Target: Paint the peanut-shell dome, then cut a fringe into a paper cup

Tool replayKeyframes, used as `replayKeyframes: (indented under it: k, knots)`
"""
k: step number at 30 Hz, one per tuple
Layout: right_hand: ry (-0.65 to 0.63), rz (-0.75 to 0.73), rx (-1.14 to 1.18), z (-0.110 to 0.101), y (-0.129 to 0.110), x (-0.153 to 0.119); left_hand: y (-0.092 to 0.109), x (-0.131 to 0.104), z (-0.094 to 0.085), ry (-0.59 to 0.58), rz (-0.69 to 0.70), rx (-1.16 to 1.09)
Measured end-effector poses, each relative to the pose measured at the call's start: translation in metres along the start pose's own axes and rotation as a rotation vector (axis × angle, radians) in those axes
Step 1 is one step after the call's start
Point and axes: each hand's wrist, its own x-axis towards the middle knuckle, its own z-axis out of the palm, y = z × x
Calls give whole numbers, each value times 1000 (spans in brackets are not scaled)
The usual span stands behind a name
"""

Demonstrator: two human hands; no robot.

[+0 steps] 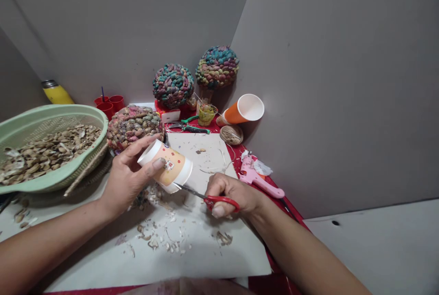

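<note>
My left hand [132, 176] grips a paper cup [173, 163] with a peach band and small red flowers, tilted on its side above the board. In my right hand [229, 194] are red-handled scissors [219, 200], with fingers wrapped round the loops. The blades reach the cup's lower right rim, where a cut edge shows. Just behind the cup sits a ball covered in pinkish-brown shells [135, 126], partly hidden by my left fingers. Scraps of shell [171, 240] lie scattered on the white board [236, 258] beneath my hands.
At left stands a green colander [92, 148] of pistachio-like shells. Behind are two coloured shell balls [173, 85], red cups [116, 102], green-handled pliers [195, 129] and a yellow bottle [58, 94]. A twine ball [231, 135], orange cup [236, 111] and pink glue gun [260, 180] lie right, near the grey wall.
</note>
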Motion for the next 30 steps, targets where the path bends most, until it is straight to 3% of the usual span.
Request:
replayKeyframes:
  k: [11, 30]
  knots:
    - [-1, 24, 21, -1, 2, 0, 0, 5, -6, -30, 70, 94]
    - [-9, 59, 120, -4, 14, 4, 13, 7, -4, -84, 19, 188]
